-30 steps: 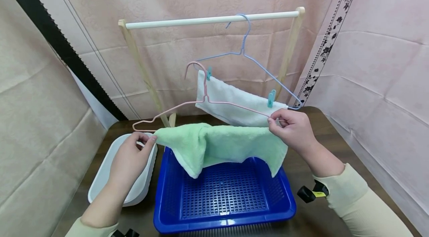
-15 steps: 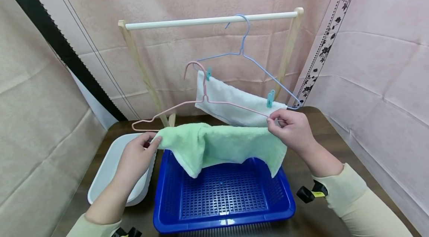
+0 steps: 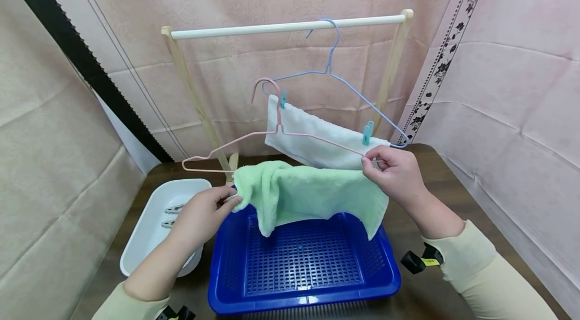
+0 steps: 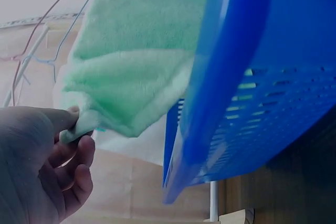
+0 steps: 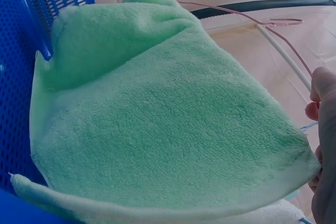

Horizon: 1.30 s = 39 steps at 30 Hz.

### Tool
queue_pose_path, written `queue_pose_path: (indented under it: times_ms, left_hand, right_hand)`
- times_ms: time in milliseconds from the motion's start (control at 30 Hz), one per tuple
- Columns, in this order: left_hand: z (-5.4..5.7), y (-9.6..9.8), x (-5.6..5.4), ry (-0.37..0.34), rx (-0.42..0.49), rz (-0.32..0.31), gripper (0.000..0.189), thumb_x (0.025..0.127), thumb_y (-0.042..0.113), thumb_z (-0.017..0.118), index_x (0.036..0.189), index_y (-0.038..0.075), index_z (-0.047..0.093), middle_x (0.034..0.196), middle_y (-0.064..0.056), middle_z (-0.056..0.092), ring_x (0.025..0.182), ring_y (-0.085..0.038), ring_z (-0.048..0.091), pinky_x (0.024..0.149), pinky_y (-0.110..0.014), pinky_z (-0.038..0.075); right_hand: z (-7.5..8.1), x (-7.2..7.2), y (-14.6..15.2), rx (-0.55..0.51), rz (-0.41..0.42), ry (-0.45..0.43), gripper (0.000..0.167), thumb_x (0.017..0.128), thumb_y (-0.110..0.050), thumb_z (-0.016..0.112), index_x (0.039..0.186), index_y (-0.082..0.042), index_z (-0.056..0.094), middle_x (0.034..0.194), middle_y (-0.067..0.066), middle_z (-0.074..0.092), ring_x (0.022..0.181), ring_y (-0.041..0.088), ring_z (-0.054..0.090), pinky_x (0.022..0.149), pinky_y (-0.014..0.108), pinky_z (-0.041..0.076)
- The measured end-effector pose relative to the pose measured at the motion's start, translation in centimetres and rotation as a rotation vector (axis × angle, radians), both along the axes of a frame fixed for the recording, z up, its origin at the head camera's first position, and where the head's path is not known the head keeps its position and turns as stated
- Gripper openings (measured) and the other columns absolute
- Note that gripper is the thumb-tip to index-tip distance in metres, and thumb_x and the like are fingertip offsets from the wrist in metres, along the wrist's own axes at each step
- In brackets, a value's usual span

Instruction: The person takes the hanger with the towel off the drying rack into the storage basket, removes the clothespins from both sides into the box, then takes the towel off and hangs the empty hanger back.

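A light green towel [image 3: 317,191] drapes over the bottom bar of a pink hanger [image 3: 279,117], above the blue basket [image 3: 303,306]. My left hand [image 3: 201,217] pinches the towel's left edge between thumb and fingers, as the left wrist view also shows. On the other side, my right hand [image 3: 396,174] grips the hanger's right end together with the towel's upper right part. The hanger's left end sticks out bare past the cloth, its hook pointing up. Behind it, a white towel [image 3: 312,134] hangs by teal clothespins [image 3: 368,133] from a blue hanger [image 3: 330,61].
The blue hanger hooks over the white bar [image 3: 244,30] of a wooden-ended rack. Left of the basket, a white tray [image 3: 144,232] holds metal clips [image 3: 169,224], partly hidden by my left forearm. Everything stands on a brown table [image 3: 421,214]; fabric surrounds it.
My left hand has moved right and slightly down, drawing the towel's left edge inward and bunching it. More of the hanger's bottom bar shows, and the clips have come into sight. The right hand stays put.
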<state>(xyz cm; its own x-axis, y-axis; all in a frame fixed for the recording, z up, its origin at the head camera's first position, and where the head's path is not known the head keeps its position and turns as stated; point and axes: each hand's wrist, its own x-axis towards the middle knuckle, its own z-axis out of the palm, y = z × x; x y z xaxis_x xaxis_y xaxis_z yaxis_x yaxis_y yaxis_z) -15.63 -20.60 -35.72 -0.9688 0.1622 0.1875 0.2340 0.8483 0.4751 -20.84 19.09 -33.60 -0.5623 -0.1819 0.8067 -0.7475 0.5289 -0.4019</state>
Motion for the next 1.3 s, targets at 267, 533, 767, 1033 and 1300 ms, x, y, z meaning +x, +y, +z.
queue_pose_path:
  times_ms: [267,533,767,1033,1300]
  left_hand:
    - [-0.5,1.2,0.0,0.014,-0.058,-0.124,0.008,0.095,0.031,0.068,0.099,0.026,0.073,0.09,0.012,0.067,0.078,-0.008,0.059,0.072,-0.036,0.049]
    - [-0.8,1.6,-0.1,-0.068,-0.132,-0.186,0.009,0.094,0.032,0.069,0.085,0.032,0.067,0.072,0.016,0.054,0.066,-0.007,0.05,0.064,-0.03,0.043]
    - [-1.1,1.6,0.1,-0.126,-0.188,-0.255,0.02,0.093,0.033,0.069,0.076,0.032,0.06,0.062,0.016,0.045,0.06,-0.004,0.044,0.059,-0.027,0.04]
    - [-1.5,1.5,0.3,-0.189,-0.239,-0.319,0.017,0.092,0.033,0.07,0.077,0.033,0.062,0.066,0.019,0.052,0.062,-0.003,0.047,0.06,-0.027,0.042]
    - [-1.8,1.4,0.5,-0.176,-0.26,-0.302,0.019,0.091,0.03,0.072,0.076,0.029,0.062,0.067,0.016,0.051,0.062,-0.005,0.046,0.059,-0.028,0.041]
  right_hand:
    - [0.1,-0.2,-0.1,-0.007,-0.012,-0.004,0.011,0.077,0.002,0.071,0.074,-0.009,0.07,0.053,-0.012,0.034,0.049,0.001,0.029,0.046,0.022,0.026]
    - [0.0,-0.5,-0.2,-0.015,-0.015,-0.035,0.011,0.077,0.003,0.07,0.074,-0.007,0.069,0.052,-0.012,0.034,0.049,0.0,0.028,0.046,0.022,0.026]
    - [-0.1,-0.7,-0.3,-0.014,-0.011,-0.049,0.011,0.078,0.001,0.07,0.074,-0.009,0.069,0.052,-0.012,0.034,0.048,0.0,0.029,0.046,0.023,0.026]
    - [0.0,-0.7,-0.5,-0.029,-0.01,-0.043,0.014,0.077,0.003,0.071,0.074,-0.011,0.07,0.051,-0.012,0.033,0.049,-0.003,0.027,0.046,0.022,0.026]
    - [0.0,-0.6,-0.6,-0.03,-0.006,-0.048,0.014,0.077,0.003,0.072,0.075,-0.011,0.07,0.052,-0.011,0.034,0.049,-0.004,0.027,0.046,0.022,0.026]
